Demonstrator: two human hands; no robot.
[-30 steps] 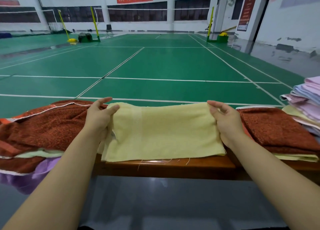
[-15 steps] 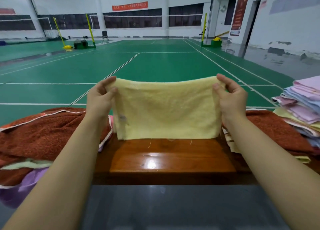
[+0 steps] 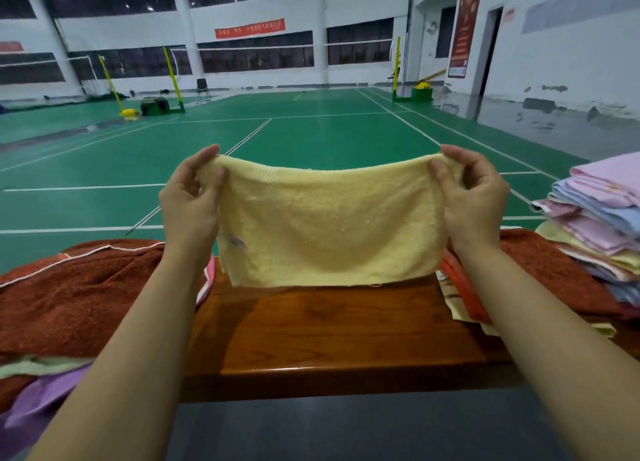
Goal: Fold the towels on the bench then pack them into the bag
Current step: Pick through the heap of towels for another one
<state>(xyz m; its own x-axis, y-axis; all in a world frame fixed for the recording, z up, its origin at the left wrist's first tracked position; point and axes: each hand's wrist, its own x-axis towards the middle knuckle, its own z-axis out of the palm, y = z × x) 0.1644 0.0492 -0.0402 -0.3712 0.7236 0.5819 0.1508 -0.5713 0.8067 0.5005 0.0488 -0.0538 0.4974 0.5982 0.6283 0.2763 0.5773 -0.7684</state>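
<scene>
A pale yellow towel (image 3: 329, 232) hangs in the air above the wooden bench (image 3: 329, 336), its lower edge just over the bench top. My left hand (image 3: 190, 204) pinches its upper left corner and my right hand (image 3: 474, 200) pinches its upper right corner, so the top edge sags slightly between them. A rust-brown towel (image 3: 76, 301) lies heaped on the bench at the left, over pale green and purple cloth. Another rust-brown towel (image 3: 550, 273) lies at the right. No bag is in view.
A stack of folded pink, blue and yellow towels (image 3: 602, 218) rises at the right edge. Beyond the bench stretches a green court floor (image 3: 311, 138) with white lines, net posts and a chair far back. Grey floor lies in front of the bench.
Both hands have lifted the yellow towel off the bench and raised it higher, holding it by its top corners. The bench top beneath it now shows.
</scene>
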